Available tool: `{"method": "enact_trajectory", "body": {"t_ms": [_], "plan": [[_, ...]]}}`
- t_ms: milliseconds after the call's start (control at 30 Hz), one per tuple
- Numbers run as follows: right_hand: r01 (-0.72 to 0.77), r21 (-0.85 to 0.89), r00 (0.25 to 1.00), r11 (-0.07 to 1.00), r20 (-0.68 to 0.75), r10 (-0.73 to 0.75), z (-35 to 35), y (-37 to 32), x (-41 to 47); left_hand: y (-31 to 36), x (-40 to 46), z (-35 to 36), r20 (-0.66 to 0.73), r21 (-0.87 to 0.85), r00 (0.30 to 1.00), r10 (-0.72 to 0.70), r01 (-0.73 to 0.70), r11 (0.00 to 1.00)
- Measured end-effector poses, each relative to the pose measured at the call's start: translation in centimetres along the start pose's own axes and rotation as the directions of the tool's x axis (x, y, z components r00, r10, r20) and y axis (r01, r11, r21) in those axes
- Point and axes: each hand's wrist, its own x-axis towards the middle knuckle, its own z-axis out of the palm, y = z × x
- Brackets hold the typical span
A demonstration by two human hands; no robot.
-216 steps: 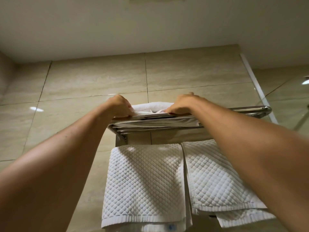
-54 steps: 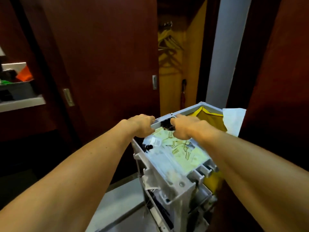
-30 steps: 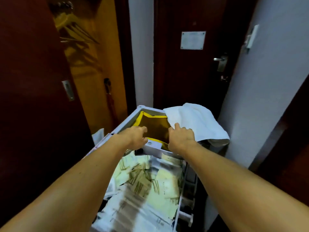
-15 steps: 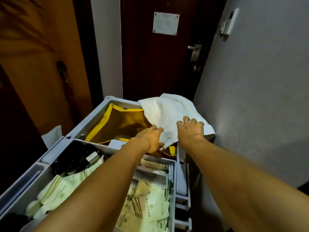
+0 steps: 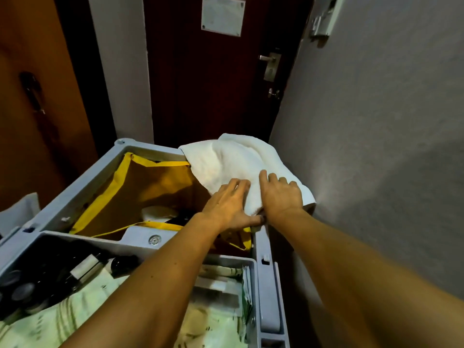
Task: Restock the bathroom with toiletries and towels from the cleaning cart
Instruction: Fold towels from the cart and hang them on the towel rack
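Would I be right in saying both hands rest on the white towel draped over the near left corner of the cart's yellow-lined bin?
Not quite: the head view shows the white towel draped over the far right corner of the yellow-lined bin. The left hand and right hand do both rest on it.

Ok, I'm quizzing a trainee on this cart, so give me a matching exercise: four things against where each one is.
1 towel
2 yellow bag
3 dark bottles
4 door handle

A near left tray
B on the door beyond the cart
C far right corner, under both hands
D lining the far bin

Pairs: 1-C, 2-D, 3-A, 4-B
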Motion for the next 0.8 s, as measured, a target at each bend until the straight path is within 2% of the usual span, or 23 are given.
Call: {"method": "enact_trajectory", "body": {"t_ms": [100, 200, 267, 367, 433, 500, 667, 800], "plan": [[-0.051, 0.196, 0.995, 0.979, -0.078, 0.067, -0.4, 0.2, 0.5, 0.2, 0.5, 0.1, -0.043, -0.016, 0.999, -0.002, 0.002, 1.000], [-0.119, 0.510, 0.958, 0.852, -0.166, 0.233, -1.3, 0.6, 1.0, 1.1, 0.8, -0.3, -0.152, 0.045, 0.988, -0.035, 0.042, 0.998], [-0.144, 0.644, 0.927, 0.751, -0.177, 0.330, -2.1, 1.1, 1.7, 1.7, 1.2, -1.0, -0.217, 0.041, 0.969, -0.119, 0.131, 0.991], [-0.120, 0.775, 0.899, 0.620, -0.181, 0.399, -3.2, 1.8, 2.9, 1.8, 2.1, -2.6, -0.257, -0.062, 0.924, -0.285, 0.278, 0.958], [-0.092, 0.791, 0.899, 0.605, -0.196, 0.393, -3.3, 1.9, 3.3, 1.2, 2.6, -3.8, -0.261, -0.113, 0.912, -0.318, 0.298, 0.948], [-0.100, 0.783, 0.905, 0.613, -0.184, 0.384, -2.8, 1.9, 3.3, 0.4, 2.7, -4.5, -0.266, -0.112, 0.923, -0.277, 0.256, 0.960], [-0.081, 0.786, 0.923, 0.614, -0.174, 0.344, -2.6, 0.9, 2.9, 1.2, 2.8, -4.2, -0.198, 0.025, 0.970, -0.142, 0.150, 0.988], [0.020, 0.747, 0.937, 0.665, -0.246, 0.247, -2.5, 0.6, 2.3, 2.0, 3.3, -5.0, -0.281, 0.101, 0.957, -0.074, 0.107, 0.989]]}}
